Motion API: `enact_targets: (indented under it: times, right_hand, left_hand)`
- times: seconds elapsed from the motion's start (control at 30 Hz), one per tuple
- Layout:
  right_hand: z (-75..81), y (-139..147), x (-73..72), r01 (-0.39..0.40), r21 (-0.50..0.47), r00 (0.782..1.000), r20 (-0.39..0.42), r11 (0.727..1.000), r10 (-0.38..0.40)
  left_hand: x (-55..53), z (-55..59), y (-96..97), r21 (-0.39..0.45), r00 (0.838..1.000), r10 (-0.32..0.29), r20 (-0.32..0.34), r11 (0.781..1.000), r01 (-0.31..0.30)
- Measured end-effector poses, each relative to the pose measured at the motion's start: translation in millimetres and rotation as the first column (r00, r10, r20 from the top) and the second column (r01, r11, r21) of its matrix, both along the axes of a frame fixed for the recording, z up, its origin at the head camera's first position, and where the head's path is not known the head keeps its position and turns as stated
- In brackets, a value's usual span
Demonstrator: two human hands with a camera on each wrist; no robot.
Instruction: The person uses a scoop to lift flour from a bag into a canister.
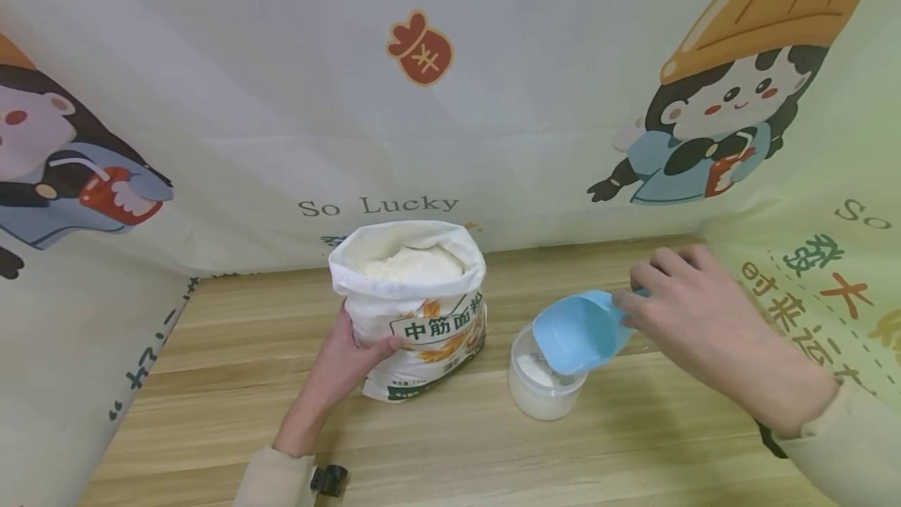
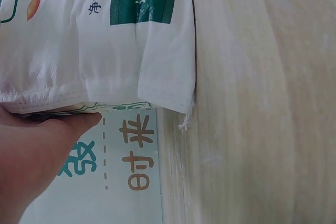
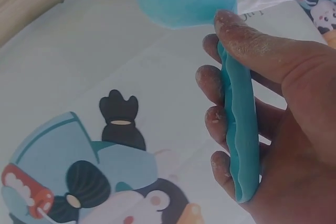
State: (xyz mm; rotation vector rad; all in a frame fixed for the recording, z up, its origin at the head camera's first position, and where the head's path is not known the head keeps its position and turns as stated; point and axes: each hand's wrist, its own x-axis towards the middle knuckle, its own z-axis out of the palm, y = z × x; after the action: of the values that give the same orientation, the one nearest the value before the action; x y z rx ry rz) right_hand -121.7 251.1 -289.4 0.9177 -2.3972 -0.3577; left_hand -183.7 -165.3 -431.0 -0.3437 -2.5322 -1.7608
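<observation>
A white flour bag (image 1: 380,327), its top edge folded outward, stands upright and full of flour (image 1: 422,264). My left hand (image 1: 345,362) grips the bag's left side, thumb across the front; the other fingers are hidden behind it. In my right hand (image 1: 693,307) is a light blue scoop (image 1: 573,335), tipped with its mouth over a small clear round tub (image 1: 545,405) that has some white flour inside. The right wrist view has the fingers wrapped round the wavy scoop handle (image 3: 241,129), thumb near the bowl, with white powder on the skin.
A wooden tabletop (image 1: 232,382) lies under everything. Printed cloth (image 1: 521,100) with cartoon figures and lettering rises behind the table and at both sides. A black strap piece (image 1: 329,480) sits at the left wrist.
</observation>
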Motion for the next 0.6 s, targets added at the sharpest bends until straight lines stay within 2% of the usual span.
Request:
enact_targets:
  times: [0.33,0.6]
  right_hand:
    - [-14.4,17.3,2.6,-0.015,-0.156,0.999,0.043,0.988,0.022]
    - [-23.1,31.2,5.8,0.066,-0.2,0.993,0.106,0.978,-0.046]
  left_hand:
    - [1.5,-0.5,-0.4,-0.001,1.0,0.009,0.019,1.0,-0.009]
    - [2.9,0.4,-1.3,-0.004,1.0,0.008,0.008,1.0,-0.008]
